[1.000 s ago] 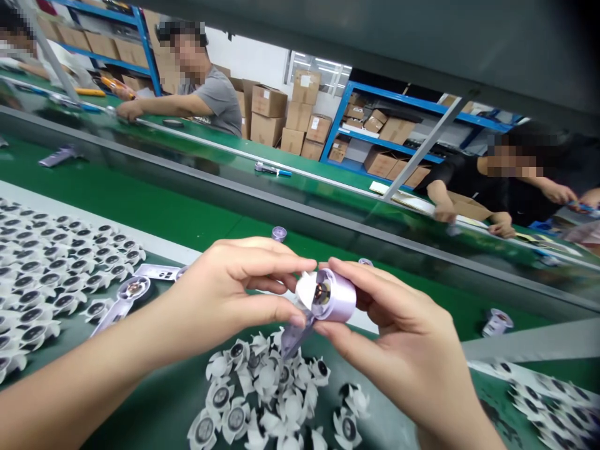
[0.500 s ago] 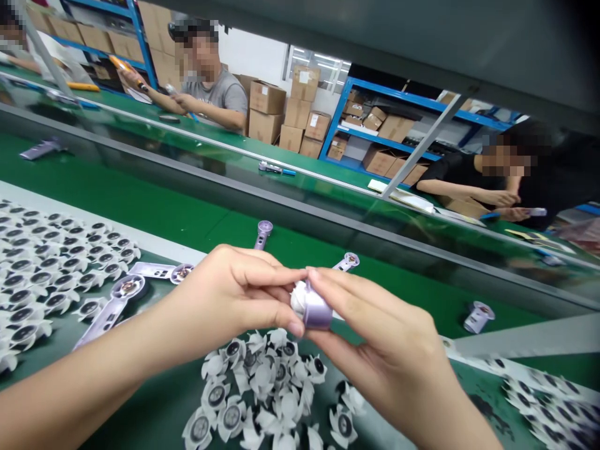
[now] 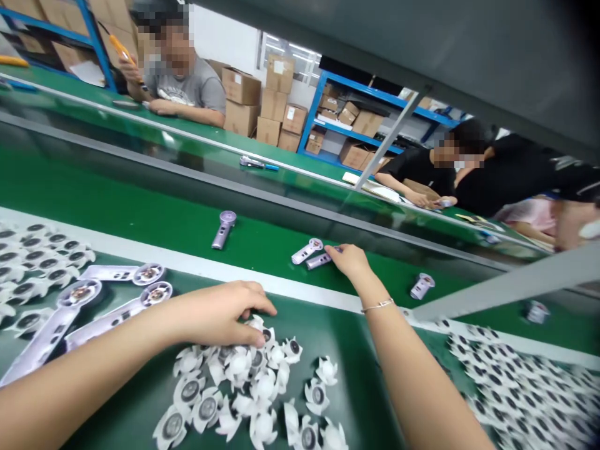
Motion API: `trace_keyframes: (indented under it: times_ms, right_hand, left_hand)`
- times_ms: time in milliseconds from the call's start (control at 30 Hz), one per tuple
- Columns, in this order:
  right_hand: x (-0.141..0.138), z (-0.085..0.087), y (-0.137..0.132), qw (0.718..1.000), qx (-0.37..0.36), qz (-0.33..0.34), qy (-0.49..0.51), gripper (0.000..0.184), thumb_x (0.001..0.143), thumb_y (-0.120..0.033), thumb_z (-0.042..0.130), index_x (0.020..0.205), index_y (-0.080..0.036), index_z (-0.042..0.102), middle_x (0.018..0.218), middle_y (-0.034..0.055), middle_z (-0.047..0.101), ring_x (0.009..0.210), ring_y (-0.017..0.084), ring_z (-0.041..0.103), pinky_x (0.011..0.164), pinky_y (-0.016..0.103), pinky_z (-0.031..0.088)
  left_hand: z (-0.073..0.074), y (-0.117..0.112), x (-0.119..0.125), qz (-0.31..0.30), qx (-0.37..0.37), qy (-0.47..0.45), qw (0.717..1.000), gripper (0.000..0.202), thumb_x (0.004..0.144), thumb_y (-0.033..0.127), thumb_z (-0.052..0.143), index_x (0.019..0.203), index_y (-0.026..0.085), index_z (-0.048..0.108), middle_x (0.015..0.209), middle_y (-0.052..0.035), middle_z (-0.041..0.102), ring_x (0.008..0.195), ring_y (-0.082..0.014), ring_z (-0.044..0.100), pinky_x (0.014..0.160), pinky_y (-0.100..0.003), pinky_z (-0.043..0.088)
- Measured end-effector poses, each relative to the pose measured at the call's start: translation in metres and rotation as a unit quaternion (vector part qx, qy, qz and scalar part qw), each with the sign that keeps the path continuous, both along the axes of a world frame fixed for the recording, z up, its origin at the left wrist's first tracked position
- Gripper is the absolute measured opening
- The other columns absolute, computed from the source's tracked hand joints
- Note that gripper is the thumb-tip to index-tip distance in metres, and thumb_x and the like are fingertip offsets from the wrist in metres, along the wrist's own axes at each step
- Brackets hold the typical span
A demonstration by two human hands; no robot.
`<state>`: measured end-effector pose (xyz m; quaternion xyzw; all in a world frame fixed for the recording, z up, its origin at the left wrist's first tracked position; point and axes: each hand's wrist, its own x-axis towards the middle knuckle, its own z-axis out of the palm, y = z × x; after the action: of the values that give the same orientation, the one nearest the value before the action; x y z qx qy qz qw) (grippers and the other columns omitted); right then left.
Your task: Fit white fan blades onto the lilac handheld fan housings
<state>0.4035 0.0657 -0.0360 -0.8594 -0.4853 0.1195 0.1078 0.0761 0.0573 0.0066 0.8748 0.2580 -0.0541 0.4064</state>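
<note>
Separation now! The right hand [image 3: 349, 259] is out over the green strip [image 3: 262, 234], fingertips on the head end of a purple housing [image 3: 319, 260]; firm pinch or mere touch, I can't tell. The left hand [image 3: 225, 315] hangs back over loose white rotors [image 3: 237, 365], fingers loosely curled, nothing visible between thumb and forefinger. Half a second ago both met around one rotor and one housing; I'd judge that fitting finished or paused, though whether this is the same housing isn't clear.

Just beside it lies another housing [image 3: 307, 251], with one more [image 3: 225, 230] further left and another [image 3: 422, 285] out right. Three housings [image 3: 79, 292] with bare motors sit left on the near tabletop [image 3: 349, 400], next to a spread of rotors [image 3: 35, 269]; a second spread [image 3: 520, 375] fills the right.

Across the way, a co-worker in grey [image 3: 201, 90] lifts an orange tool [image 3: 122, 50], while another in black [image 3: 424, 172] bends over the far side. Cardboard boxes [image 3: 241, 103] stack up behind, blue shelving [image 3: 312, 106] alongside, a grey panel [image 3: 375, 37] slanting overhead.
</note>
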Motion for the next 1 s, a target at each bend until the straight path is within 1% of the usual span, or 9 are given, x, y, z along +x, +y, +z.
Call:
trace_keyframes:
  times_ms: [133, 233, 333, 467, 600, 700, 833, 933, 1000]
  right_hand:
    - [0.026, 0.002, -0.05, 0.999, 0.037, 0.04, 0.0, 0.044, 0.099, -0.047, 0.053, 0.123, -0.011, 0.06, 0.096, 0.0082, 0.068, 0.086, 0.018, 0.065, 0.085, 0.037, 0.051]
    - [0.032, 0.003, -0.126, 0.99, 0.054, 0.132, 0.016, 0.023, 0.096, -0.031, 0.056, 0.11, -0.017, 0.066, 0.088, 0.0034, 0.067, 0.078, 0.016, 0.063, 0.076, 0.03, 0.049]
    - [0.031, -0.014, -0.201, 0.981, 0.073, 0.177, 0.007, 0.017, 0.094, -0.024, 0.052, 0.089, -0.016, 0.067, 0.084, 0.0053, 0.065, 0.075, 0.018, 0.062, 0.071, 0.031, 0.049]
    - [0.027, -0.039, -0.255, 0.97, 0.114, 0.212, -0.017, 0.023, 0.1, -0.02, 0.044, 0.097, -0.014, 0.066, 0.094, 0.0084, 0.065, 0.085, 0.017, 0.063, 0.078, 0.029, 0.051]
    - [0.028, -0.041, -0.26, 0.953, 0.114, 0.273, -0.061, 0.022, 0.101, -0.017, 0.046, 0.101, -0.015, 0.068, 0.097, 0.0076, 0.067, 0.086, 0.018, 0.063, 0.079, 0.031, 0.048]
    - [0.029, -0.035, -0.25, 0.938, 0.098, 0.314, -0.11, 0.021, 0.097, -0.014, 0.049, 0.095, -0.014, 0.07, 0.091, 0.0079, 0.068, 0.079, 0.022, 0.063, 0.072, 0.036, 0.042]
    - [0.026, -0.031, -0.236, 0.929, 0.078, 0.331, -0.146, 0.022, 0.084, -0.003, 0.051, 0.07, -0.013, 0.065, 0.068, 0.0065, 0.06, 0.059, 0.022, 0.057, 0.06, 0.035, 0.033]
    - [0.015, -0.017, -0.222, 0.938, 0.082, 0.314, -0.124, 0.018, 0.076, -0.001, 0.054, 0.064, -0.013, 0.058, 0.063, 0.0035, 0.057, 0.054, 0.018, 0.055, 0.055, 0.032, 0.035]
    - [-0.003, 0.004, -0.208, 0.946, 0.098, 0.294, -0.092, 0.017, 0.082, -0.003, 0.054, 0.071, -0.015, 0.058, 0.066, 0.0004, 0.058, 0.056, 0.013, 0.055, 0.055, 0.026, 0.04]
  left_hand:
    - [-0.018, -0.003, 0.005, 0.014, 0.011, 0.038, 0.999, 0.037, 0.085, 0.05, 0.066, 0.113, 0.028, 0.075, 0.108, -0.0054, 0.067, 0.088, -0.02, 0.065, 0.073, -0.026, 0.047]
    - [-0.019, -0.001, 0.007, 0.028, 0.012, 0.06, 0.998, 0.039, 0.086, 0.053, 0.064, 0.113, 0.028, 0.075, 0.103, -0.0047, 0.069, 0.085, -0.0197, 0.065, 0.071, -0.026, 0.047]
    - [-0.018, 0.005, 0.009, 0.049, 0.025, 0.081, 0.995, 0.048, 0.085, 0.058, 0.062, 0.118, 0.025, 0.073, 0.101, -0.0062, 0.07, 0.083, -0.0214, 0.066, 0.07, -0.027, 0.048]
    - [-0.022, 0.013, 0.01, 0.09, 0.06, 0.082, 0.991, 0.052, 0.081, 0.064, 0.063, 0.113, 0.024, 0.074, 0.095, -0.0037, 0.073, 0.079, -0.0196, 0.067, 0.066, -0.022, 0.049]
    - [-0.026, 0.014, 0.01, 0.156, 0.07, 0.044, 0.984, 0.046, 0.081, 0.06, 0.064, 0.105, 0.023, 0.075, 0.08, 0.0009, 0.072, 0.057, -0.0128, 0.063, 0.049, -0.016, 0.042]
    - [-0.029, 0.017, 0.01, 0.182, 0.044, 0.019, 0.982, 0.044, 0.078, 0.058, 0.068, 0.101, 0.021, 0.075, 0.091, -0.0033, 0.074, 0.067, -0.0172, 0.067, 0.057, -0.02, 0.048]
    - [-0.021, 0.017, 0.007, 0.197, 0.015, 0.016, 0.98, 0.056, 0.075, 0.064, 0.07, 0.106, 0.017, 0.072, 0.101, -0.0089, 0.073, 0.075, -0.0226, 0.069, 0.066, -0.027, 0.051]
    - [-0.004, 0.007, 0.005, 0.231, -0.074, -0.024, 0.97, 0.056, 0.076, 0.064, 0.071, 0.109, 0.019, 0.07, 0.091, -0.0055, 0.073, 0.075, -0.0194, 0.069, 0.065, -0.024, 0.051]
    - [0.008, -0.004, 0.004, 0.262, -0.185, -0.106, 0.941, 0.046, 0.076, 0.056, 0.076, 0.106, 0.021, 0.071, 0.079, -0.0014, 0.073, 0.073, -0.0144, 0.069, 0.066, -0.019, 0.052]
